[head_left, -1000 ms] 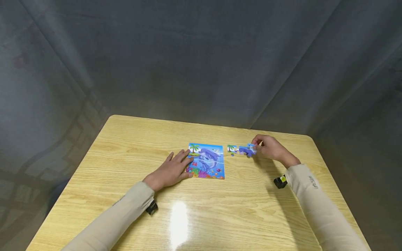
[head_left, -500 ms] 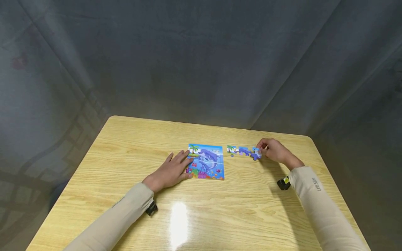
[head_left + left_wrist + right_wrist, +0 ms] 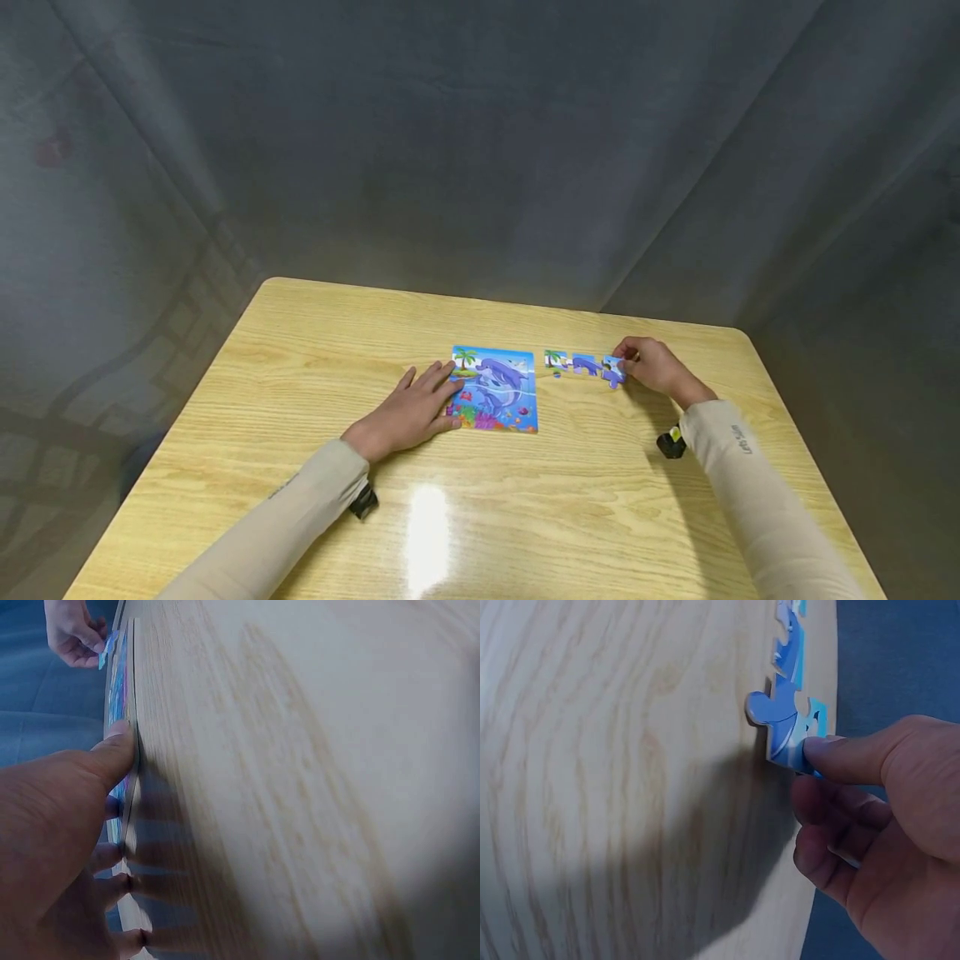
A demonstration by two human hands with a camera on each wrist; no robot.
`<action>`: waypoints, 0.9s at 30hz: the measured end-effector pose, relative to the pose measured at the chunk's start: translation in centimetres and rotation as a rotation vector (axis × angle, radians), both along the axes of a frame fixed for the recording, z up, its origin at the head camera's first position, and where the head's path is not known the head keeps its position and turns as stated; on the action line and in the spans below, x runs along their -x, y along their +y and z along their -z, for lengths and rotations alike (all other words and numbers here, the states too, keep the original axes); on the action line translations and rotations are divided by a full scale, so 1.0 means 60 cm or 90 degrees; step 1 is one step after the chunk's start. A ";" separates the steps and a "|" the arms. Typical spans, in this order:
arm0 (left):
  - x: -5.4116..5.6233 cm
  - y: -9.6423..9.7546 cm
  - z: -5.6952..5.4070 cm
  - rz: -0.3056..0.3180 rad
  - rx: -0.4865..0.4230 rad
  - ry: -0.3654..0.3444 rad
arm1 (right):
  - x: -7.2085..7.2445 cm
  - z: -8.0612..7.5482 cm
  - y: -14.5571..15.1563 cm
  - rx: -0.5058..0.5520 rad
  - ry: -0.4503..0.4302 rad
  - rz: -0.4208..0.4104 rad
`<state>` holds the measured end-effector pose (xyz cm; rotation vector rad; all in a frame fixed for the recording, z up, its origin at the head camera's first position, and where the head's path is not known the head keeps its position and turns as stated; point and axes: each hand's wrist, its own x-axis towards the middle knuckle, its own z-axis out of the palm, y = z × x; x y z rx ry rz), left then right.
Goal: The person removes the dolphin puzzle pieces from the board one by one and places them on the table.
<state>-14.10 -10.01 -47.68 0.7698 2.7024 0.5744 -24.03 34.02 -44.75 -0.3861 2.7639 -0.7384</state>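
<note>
A square dolphin picture puzzle (image 3: 495,389) lies flat near the middle of the table. My left hand (image 3: 405,414) rests with spread fingers over its left edge; in the left wrist view the thumb (image 3: 116,750) touches the side of the board. To the right of the picture, my right hand (image 3: 654,368) pinches a blue-and-purple puzzle piece (image 3: 780,727) between thumb and fingers. A palm-tree piece (image 3: 554,358) and a dolphin piece (image 3: 584,364) lie in a row between the picture and the held piece.
The light wood table (image 3: 525,517) has a rounded far edge just behind the pieces. Dark grey curtain (image 3: 450,167) hangs around the back and sides. Black wrist cameras sit under both cuffs, and glare marks the table's near part.
My right hand has moved a little to the right and slightly nearer with its piece, which now stands apart from the dolphin piece. The left hand has stayed on the picture's edge.
</note>
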 end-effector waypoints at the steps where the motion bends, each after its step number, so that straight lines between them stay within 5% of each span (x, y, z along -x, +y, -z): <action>1: 0.000 0.000 0.000 0.000 0.000 -0.001 | 0.000 0.002 0.000 0.001 -0.004 0.004; 27: 0.000 0.002 -0.001 -0.003 0.005 0.001 | -0.005 0.021 -0.008 -0.019 0.017 0.064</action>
